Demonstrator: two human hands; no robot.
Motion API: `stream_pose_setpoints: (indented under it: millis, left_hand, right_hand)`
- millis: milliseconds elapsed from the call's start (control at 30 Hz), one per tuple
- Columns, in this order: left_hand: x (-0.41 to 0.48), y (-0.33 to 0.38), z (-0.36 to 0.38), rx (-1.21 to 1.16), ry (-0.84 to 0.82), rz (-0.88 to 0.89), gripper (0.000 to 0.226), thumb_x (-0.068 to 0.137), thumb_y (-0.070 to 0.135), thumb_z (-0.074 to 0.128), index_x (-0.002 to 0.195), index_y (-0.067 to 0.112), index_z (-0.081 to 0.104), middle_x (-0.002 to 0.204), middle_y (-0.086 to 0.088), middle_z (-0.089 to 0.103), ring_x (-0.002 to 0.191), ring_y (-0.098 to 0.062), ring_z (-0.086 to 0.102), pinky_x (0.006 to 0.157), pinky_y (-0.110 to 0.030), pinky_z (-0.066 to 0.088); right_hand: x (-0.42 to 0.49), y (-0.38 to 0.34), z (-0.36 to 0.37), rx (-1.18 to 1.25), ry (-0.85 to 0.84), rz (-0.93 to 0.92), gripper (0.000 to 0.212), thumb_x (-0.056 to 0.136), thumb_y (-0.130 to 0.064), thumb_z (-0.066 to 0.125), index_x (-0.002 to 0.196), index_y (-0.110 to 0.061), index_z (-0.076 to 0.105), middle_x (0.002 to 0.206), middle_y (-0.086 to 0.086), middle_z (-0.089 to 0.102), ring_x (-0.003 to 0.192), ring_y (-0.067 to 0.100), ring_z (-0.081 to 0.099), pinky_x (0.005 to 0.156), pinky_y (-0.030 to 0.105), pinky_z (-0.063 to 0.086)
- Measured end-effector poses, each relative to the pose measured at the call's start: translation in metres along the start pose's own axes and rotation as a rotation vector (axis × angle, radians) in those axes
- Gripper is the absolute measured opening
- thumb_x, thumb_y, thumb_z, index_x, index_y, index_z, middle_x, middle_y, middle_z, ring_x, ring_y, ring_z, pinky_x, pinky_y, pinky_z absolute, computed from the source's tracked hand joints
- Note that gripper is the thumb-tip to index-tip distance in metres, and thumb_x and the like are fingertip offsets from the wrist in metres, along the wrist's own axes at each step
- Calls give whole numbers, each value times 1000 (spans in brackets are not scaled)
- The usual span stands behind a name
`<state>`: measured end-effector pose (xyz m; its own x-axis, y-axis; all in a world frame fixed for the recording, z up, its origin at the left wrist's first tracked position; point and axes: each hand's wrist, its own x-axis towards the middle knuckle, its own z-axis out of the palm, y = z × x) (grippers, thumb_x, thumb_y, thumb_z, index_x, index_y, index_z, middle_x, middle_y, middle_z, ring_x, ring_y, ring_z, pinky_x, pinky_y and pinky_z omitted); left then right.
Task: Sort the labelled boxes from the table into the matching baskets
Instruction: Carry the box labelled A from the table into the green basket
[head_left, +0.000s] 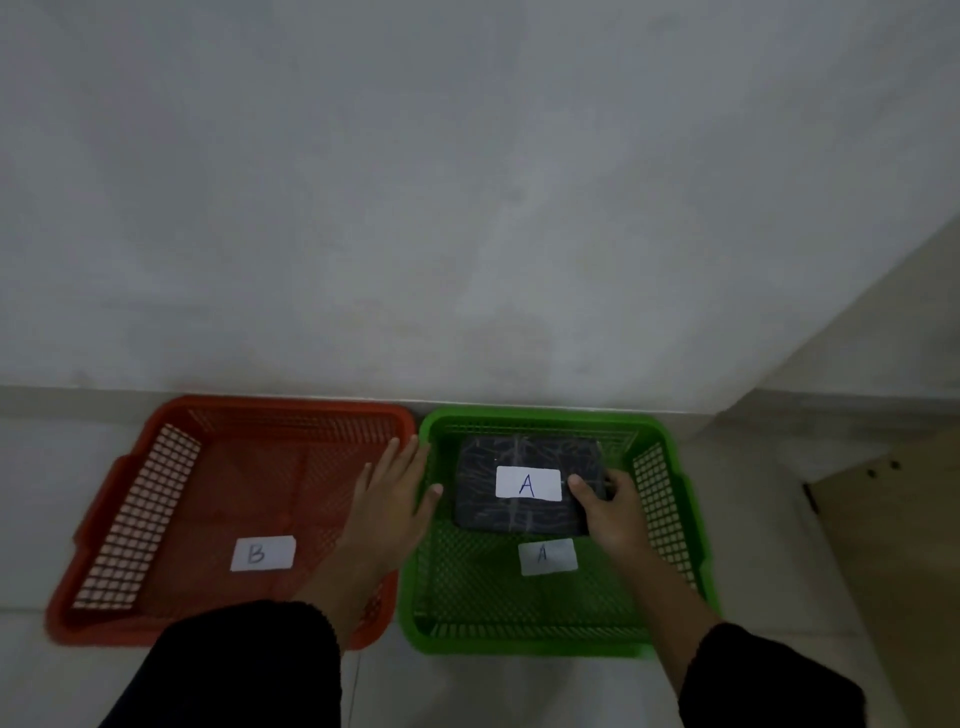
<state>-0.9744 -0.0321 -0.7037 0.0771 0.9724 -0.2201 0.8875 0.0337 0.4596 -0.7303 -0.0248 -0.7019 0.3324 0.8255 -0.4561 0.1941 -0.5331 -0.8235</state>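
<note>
A dark box (483, 493) with a white "A" label lies inside the green basket (670, 447), toward its far side. My right hand (605, 506) grips the box's right edge, thumb on top. A paper "A" tag (548, 557) lies on the green basket's floor nearer to me. Left of it stands the red basket (156, 441), holding only a "B" tag (263, 553). My left hand (389, 499) hovers flat with fingers apart over the red basket's right rim, holding nothing.
Both baskets sit side by side on a pale tiled floor against a grey wall (467, 208). A light wooden piece of furniture (883, 519) stands at the right, close to the green basket.
</note>
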Motion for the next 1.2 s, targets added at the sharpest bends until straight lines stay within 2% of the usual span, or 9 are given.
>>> stream_pose_setpoints:
  millis: [133,267,467,833,933,1033,1200]
  left_hand:
    - [15,-18,31,98,36,55,55,98,40,27,148,23,15,159,7,7,147,-12,-3,118,-42,2]
    - [17,-25,45,77,105,87,54,97,39,29,148,23,16,159,7,9,145,-9,-3,118,-40,3]
    - [16,-26,48,67,118,86,54,97,39,30,147,23,17,159,8,10,142,-3,-5,118,-37,4]
    - [15,-24,48,33,114,91,55,97,40,29,148,23,17,159,6,12,146,-9,0,118,-37,6]
    - [16,-26,48,43,95,88,56,97,42,27,148,24,14,159,7,10,146,-8,-1,118,-37,6]
    - [16,-25,47,50,68,76,58,96,44,28,148,23,13,159,6,9,146,-9,-1,118,-38,7]
    - [16,-12,19,115,-77,22,64,94,48,33,149,22,12,160,3,8,147,-16,0,118,-43,7]
  right_hand:
    - [33,28,18,-15,28,2,44,87,-21,64,123,1,51,123,21,59,105,34,59,77,33,45]
    - [48,48,27,2,39,26,41,88,-23,62,120,1,54,120,23,61,104,37,60,81,37,49]
    - [50,51,36,33,63,24,39,88,-28,62,118,-4,56,115,19,63,88,25,56,77,34,46]
    - [47,47,60,47,8,-7,37,88,-28,62,118,-8,57,116,15,65,87,20,55,76,30,44]
    - [46,48,61,41,-8,-6,38,88,-31,61,118,-10,58,118,15,65,93,24,58,82,34,48]
    - [42,45,58,23,-51,7,44,88,-34,60,124,-11,55,124,14,62,107,30,59,93,42,49]
    - [22,23,39,-130,-65,16,67,90,-37,56,144,-8,31,147,16,42,132,33,42,108,44,35]
